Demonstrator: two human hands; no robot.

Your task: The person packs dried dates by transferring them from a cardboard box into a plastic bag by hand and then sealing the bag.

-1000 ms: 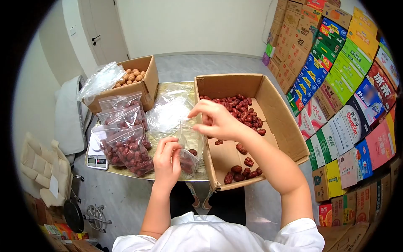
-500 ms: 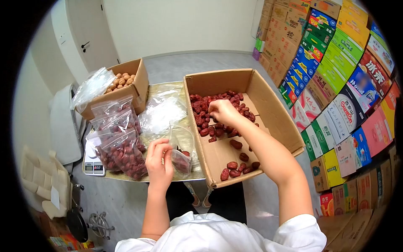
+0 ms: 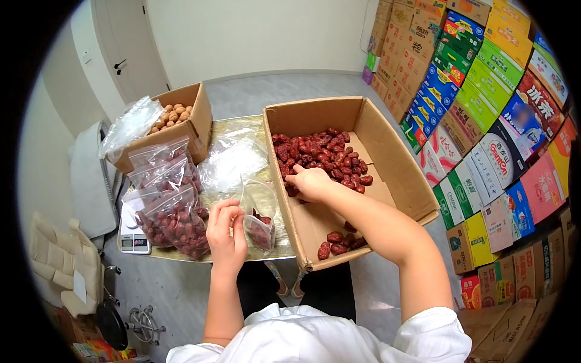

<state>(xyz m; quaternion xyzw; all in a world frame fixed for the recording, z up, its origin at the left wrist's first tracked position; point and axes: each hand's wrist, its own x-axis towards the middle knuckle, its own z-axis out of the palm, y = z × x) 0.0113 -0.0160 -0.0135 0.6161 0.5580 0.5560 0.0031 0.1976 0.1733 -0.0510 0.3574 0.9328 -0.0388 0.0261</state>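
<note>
And here's the clear plastic bag (image 3: 261, 233), open-mouthed, a small cluster of dark red dates at its bottom, on the near side of the gold-toned table (image 3: 283, 245), just left of the big box. The left hand (image 3: 227, 233) has it by the left side of its mouth, thumb and fingers drawn nearly together in a light pinch.

Over to the right hand (image 3: 311, 183), palm down inside the large, open brown cardboard box (image 3: 393, 175), fingers curled in at the near edge of the heaped wrinkled red dates (image 3: 321, 151); whether they've closed on any, I can't tell from here. More dates lie in the box's near end, partly under the forearm.

Beyond the open bag, a pile of flat clear bags (image 3: 233, 160) shines on the table. To the left, plump zip-top bags of dates (image 3: 181, 224) crowd together, with a white digital scale (image 3: 134, 233) beside them at the left edge. Behind those, a smaller cardboard box (image 3: 200, 121) shows off its round tan walnuts (image 3: 175, 115), crumpled clear plastic (image 3: 130, 127) draped over its left side. Colourful stacked cartons (image 3: 478, 127) line the far right!
</note>
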